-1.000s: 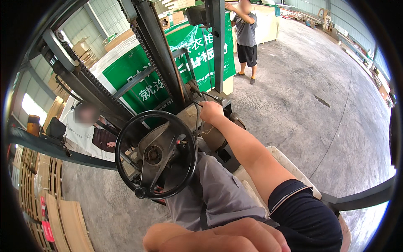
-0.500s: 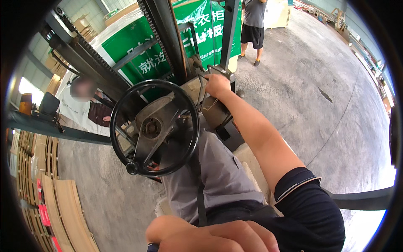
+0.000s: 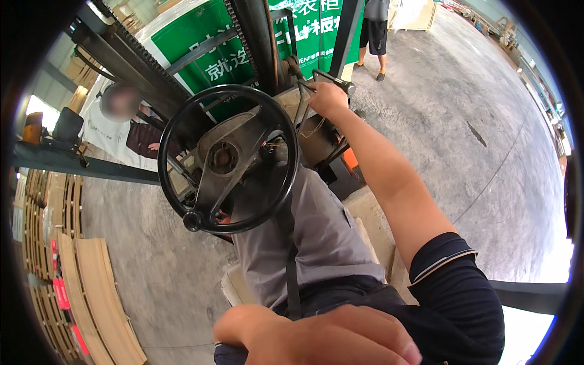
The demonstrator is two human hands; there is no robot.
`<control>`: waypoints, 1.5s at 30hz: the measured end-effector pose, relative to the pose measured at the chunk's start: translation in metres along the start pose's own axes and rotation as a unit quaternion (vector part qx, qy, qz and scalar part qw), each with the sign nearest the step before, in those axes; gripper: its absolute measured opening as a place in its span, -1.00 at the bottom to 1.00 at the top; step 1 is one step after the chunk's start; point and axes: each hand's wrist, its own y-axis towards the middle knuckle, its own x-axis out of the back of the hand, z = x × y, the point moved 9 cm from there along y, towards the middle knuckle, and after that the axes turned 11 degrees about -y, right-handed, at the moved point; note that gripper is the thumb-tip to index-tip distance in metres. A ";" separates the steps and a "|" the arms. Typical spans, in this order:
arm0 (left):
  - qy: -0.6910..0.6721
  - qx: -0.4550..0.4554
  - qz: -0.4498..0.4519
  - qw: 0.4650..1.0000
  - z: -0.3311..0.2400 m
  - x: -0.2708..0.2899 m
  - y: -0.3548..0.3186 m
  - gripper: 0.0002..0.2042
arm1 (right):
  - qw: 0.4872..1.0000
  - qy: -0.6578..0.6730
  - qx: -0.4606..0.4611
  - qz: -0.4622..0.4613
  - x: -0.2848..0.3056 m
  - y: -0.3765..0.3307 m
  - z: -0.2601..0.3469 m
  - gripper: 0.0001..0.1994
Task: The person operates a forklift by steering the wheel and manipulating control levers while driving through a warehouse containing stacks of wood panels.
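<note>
At the far side of the forklift cab, my right hand is closed around a control lever, right of the mast; its fingertips are partly hidden. My left hand is very close at the lower edge, in front of my lap. Its fingers are curled together, and whatever they may hold is hidden. Neither hand touches the black steering wheel, whose spinner knob sits at the lower left. A dark belt crosses my grey trousers.
Beyond the mast stands a large green-wrapped load. A person in a dark top is at the left, near the mast. Another person in black shorts stands right of the load. Stacked boards lie at the lower left.
The whole view has shifted slightly, so the wheel and load sit higher in it. My right hand stays on the lever, and an orange part now shows below it. My left hand remains curled.
</note>
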 end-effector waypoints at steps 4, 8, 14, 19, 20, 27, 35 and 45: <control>0.066 0.019 -0.097 0.993 -0.011 -0.016 0.000 -0.72 | 1.000 -0.006 -0.004 0.004 -0.005 0.005 -0.008 -0.63; 0.005 -0.088 -0.001 0.996 -0.011 -0.013 0.001 -0.80 | 1.000 0.001 0.002 0.004 -0.006 0.005 -0.003 -0.60; 0.115 -0.046 0.108 0.986 -0.041 0.017 0.028 -0.86 | 1.000 0.005 0.009 -0.011 0.000 0.001 -0.007 -0.61; 0.423 -0.019 0.149 0.894 -0.080 0.080 0.052 -0.81 | 1.000 0.008 -0.010 0.004 0.000 0.001 -0.001 -0.54; 0.483 -0.011 0.164 0.860 -0.082 0.094 0.055 -0.79 | 1.000 0.011 -0.014 -0.011 -0.005 0.007 -0.016 -0.55; 0.780 -0.027 0.143 0.608 -0.110 0.171 0.054 -0.89 | 0.999 -0.008 0.013 -0.036 0.004 -0.002 0.008 -0.63; 0.823 0.057 0.103 0.555 -0.092 0.232 0.037 -0.84 | 1.000 -0.012 -0.007 -0.015 0.000 -0.001 -0.012 -0.65; 0.907 0.021 0.025 0.420 -0.166 0.251 0.034 -0.80 | 0.997 0.037 0.063 0.024 -0.053 0.022 0.041 -0.56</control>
